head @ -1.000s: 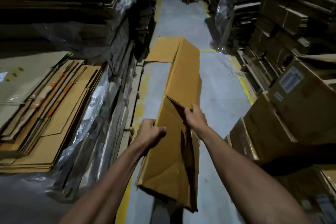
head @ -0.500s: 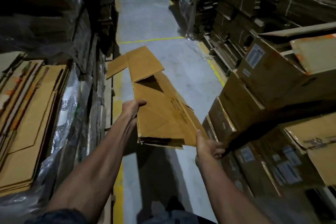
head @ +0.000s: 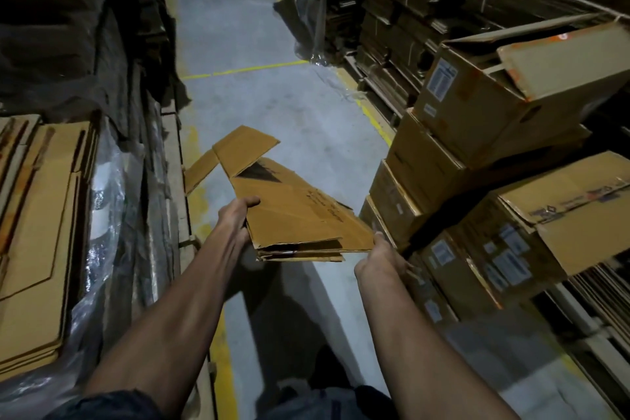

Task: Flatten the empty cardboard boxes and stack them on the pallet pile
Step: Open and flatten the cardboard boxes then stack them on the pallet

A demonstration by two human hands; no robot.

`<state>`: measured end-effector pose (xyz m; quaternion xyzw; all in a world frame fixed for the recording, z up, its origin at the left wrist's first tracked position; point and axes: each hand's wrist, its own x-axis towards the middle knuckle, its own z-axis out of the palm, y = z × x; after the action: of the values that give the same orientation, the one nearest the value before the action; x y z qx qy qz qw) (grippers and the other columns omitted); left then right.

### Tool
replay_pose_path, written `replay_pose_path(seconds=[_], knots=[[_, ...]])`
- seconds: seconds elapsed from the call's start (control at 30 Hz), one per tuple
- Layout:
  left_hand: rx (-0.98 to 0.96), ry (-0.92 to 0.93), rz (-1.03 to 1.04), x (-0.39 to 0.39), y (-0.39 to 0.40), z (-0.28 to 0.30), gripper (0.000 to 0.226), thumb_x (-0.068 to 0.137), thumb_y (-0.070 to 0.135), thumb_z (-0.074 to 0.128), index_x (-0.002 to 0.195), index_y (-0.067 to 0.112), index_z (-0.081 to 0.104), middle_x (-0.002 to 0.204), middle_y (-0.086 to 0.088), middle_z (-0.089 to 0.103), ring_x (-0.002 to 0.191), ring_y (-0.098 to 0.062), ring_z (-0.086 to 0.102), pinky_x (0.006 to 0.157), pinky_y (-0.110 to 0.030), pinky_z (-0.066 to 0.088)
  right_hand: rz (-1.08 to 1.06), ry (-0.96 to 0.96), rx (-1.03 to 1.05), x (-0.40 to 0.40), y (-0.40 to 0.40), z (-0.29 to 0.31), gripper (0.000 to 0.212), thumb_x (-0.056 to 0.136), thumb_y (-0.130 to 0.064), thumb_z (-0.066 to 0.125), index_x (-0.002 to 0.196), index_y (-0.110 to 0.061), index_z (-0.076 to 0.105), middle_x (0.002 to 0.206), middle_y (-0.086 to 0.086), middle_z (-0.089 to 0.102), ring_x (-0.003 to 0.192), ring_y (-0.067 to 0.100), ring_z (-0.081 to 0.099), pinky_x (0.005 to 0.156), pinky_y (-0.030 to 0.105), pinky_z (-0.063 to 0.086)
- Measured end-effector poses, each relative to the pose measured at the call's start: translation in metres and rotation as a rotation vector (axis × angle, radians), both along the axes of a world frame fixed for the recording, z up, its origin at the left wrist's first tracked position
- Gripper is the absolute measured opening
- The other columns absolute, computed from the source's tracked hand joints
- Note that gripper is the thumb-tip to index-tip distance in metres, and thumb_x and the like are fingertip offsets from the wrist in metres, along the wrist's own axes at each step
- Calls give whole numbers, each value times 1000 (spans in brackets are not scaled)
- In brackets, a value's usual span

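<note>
Flat box [head: 293, 211] held btwn left hand [head: 235, 218] & right hand [head: 381, 257]

Both arms outstretched, left grip [head: 238, 215] and right grip [head: 381, 259] clenched (thumbs uppermost).

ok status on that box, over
Left hand grips the box at its left edge, right hand at its near right corner. Box flattened, held over the aisle floor. Pile on the left, nothing between.

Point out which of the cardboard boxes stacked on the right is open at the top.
The topmost box, with a white label, is open at the top, with its flaps raised. The boxes below it look shut.
</note>
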<state>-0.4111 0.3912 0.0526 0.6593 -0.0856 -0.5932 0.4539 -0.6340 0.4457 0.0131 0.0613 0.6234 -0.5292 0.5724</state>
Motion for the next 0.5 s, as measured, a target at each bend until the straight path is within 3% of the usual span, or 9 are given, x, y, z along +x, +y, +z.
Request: replay_pose_path(seconds=[0.03, 0.07, 0.13, 0.17, 0.3, 0.43, 0.5], knots=[[2, 5, -8, 0, 3, -2, 15, 93, 8, 64, 106, 3, 58, 115, -20, 67, 99, -35, 65, 82, -47, 53, -35, -9, 63, -4, -6, 0, 34, 91, -35, 66, 114, -12, 56, 132, 20, 58, 120, 39, 59, 104, 55, 47], [8, 6, -17, 1, 7, -2, 18, 94, 9, 63, 110, 3, 57, 116, -20, 66, 99, -35, 64, 79, -47, 53, -111, -62, 87, -2, -6, 7, 37, 89, -30, 73, 119, -15, 56, 122, 15, 64, 106, 34, 65, 91, 49, 56], [8, 2, -35, 3, 13, -3, 20, 96, 10, 61, 114, 3, 55, 114, -19, 66, 98, -35, 63, 75, -47, 51, -138, -175, 22, 0, -5, 18, 48, 85, -21, 79, 127, -15, 55, 109, 15, 69, 89, 31, 70, 62, 39, 61], [1, -1, -44, 4, 15, -4, 19, 96, 9, 60, 114, 4, 55, 110, -18, 66, 97, -34, 62, 77, -46, 50, -128, -235, -7, 0, -3, 21, 45, 86, -15, 78, 126, -12, 57, 103, 17, 71, 87, 33, 71, 57, 39, 61], [-11, 12, -74, 12, 24, -6, 8, 98, 10, 59, 103, 4, 55, 96, -16, 64, 86, -31, 62, 83, -45, 48, -7, -366, -86, -3, 17, 30, 23, 91, 1, 66, 113, -1, 59, 80, 25, 73, 79, 38, 72, 65, 54, 59], [-1, 25, -103, 24, 32, -5, 12, 96, 12, 61, 105, 5, 56, 112, -19, 63, 106, -36, 62, 96, -50, 50, 95, -428, -159, 2, 29, 30, 20, 96, 1, 56, 116, -2, 54, 95, 31, 71, 71, 44, 73, 54, 58, 58], [9, 21, -116, 28, 35, -2, 20, 97, 14, 60, 114, 5, 54, 106, -18, 64, 99, -35, 63, 93, -50, 52, 106, -426, -175, 2, 29, 28, 24, 97, 2, 53, 121, -2, 52, 109, 32, 67, 73, 46, 72, 52, 57, 58]])
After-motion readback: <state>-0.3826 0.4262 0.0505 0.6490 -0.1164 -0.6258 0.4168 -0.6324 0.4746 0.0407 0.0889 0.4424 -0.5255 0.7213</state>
